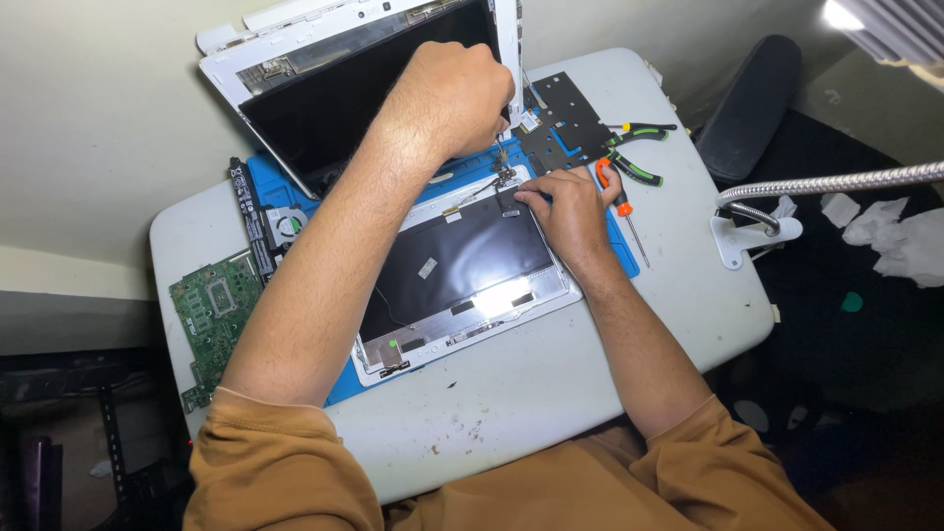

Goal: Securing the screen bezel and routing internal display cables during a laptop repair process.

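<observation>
Laptop display panel lies face down at frame centre on a blue work mat atop a white table.

Head view: left hand, upper centre, is closed around a tool whose tip meets the hinge area. Right hand rests flat, fingers pressing the panel's upper right corner. Pliers and an orange-handled screwdriver lie right; a green circuit board lies left.

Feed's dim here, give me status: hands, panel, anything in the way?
Left hand fisted over hinge corner, contents hidden. Right hand flat on screen panel. Orange screwdriver and pliers beside right hand.
</observation>
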